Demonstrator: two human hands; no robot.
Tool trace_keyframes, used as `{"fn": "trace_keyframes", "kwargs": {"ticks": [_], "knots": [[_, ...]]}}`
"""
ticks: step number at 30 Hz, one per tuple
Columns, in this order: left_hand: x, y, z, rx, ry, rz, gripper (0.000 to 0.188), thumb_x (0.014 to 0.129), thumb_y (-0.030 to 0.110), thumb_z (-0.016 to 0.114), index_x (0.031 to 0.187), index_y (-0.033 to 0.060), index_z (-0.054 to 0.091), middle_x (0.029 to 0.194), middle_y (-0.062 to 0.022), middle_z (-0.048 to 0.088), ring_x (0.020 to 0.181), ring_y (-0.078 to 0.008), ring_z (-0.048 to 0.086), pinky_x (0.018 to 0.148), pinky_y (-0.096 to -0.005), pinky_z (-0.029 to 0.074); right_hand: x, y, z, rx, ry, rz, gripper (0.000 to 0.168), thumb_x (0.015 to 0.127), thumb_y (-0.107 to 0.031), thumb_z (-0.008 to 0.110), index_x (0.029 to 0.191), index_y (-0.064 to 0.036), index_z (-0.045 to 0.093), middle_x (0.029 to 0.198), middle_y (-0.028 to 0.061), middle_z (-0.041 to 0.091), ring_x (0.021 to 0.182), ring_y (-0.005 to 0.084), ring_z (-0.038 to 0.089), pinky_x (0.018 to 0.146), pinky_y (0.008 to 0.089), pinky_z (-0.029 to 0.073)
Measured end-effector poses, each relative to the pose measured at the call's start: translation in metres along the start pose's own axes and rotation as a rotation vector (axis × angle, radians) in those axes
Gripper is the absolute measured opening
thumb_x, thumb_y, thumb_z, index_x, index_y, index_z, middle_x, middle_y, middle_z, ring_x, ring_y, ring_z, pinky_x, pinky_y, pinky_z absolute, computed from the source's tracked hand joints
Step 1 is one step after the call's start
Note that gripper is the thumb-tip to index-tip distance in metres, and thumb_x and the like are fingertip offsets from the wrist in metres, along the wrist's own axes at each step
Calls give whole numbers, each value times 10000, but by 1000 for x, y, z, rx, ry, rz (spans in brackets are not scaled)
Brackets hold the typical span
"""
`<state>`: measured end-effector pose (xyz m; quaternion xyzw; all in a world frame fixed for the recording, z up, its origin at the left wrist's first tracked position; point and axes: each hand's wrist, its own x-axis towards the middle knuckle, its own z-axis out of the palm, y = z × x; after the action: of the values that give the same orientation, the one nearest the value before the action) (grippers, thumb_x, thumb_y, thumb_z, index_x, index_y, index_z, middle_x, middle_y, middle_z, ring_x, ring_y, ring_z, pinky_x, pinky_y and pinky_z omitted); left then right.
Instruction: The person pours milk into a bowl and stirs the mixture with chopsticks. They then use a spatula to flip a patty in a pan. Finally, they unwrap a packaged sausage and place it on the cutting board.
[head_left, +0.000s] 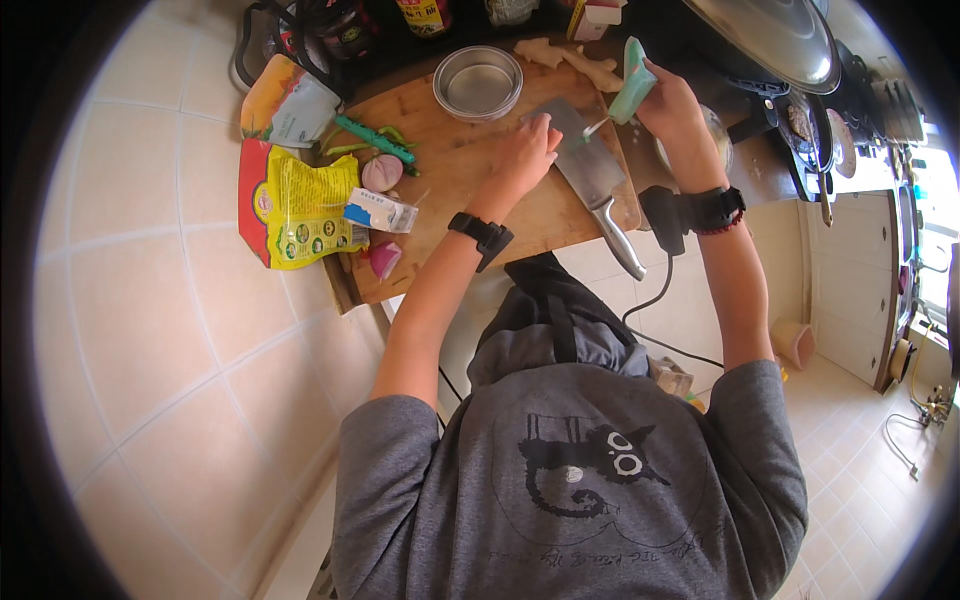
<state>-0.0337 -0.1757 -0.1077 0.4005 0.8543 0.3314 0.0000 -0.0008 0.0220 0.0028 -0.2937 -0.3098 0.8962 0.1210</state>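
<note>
In my right hand (675, 105) is a pale green packet (634, 82), held tilted over the right side of the board. Something thin and white shows at the packet's lower end, above the cleaver blade. My left hand (529, 154) hovers or rests at the blade's left edge with fingers curled; whether anything is in them is hidden. The cleaver (589, 169) lies on a wooden cutting board (450, 180), its metal handle jutting past the front edge. Beyond my left hand stands a round metal bowl (478, 82). Ginger root (596, 69) lies at the board's back right.
At the board's left lie a green peeler-like tool (375, 139), green chili peppers (337, 148), a shallot (382, 173), a small white box (381, 210), a purple onion piece (385, 259) and a yellow packet (315, 202). A lidded pan (772, 37) stands back right.
</note>
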Motion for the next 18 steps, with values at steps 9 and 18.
{"fn": "trace_keyframes", "kwargs": {"ticks": [9, 18], "knots": [[-39, 9, -17, 263, -85, -230, 287, 703, 115, 664, 912, 11, 496, 867, -142, 560, 810, -301, 574, 672, -385, 466, 1, 2, -15, -20, 44, -9, 179, 879, -71, 461, 994, 64, 488, 900, 131, 549, 834, 242, 556, 784, 345, 459], [-45, -5, -33, 465, -6, -102, 218, 739, 145, 647, 879, 65, 500, 860, -80, 550, 793, -265, 584, 658, -382, 457, -11, 7, -29, -31, 15, 0, 159, 874, -63, 463, 966, 59, 506, 877, 124, 565, 824, 236, 563, 777, 331, 460]]}}
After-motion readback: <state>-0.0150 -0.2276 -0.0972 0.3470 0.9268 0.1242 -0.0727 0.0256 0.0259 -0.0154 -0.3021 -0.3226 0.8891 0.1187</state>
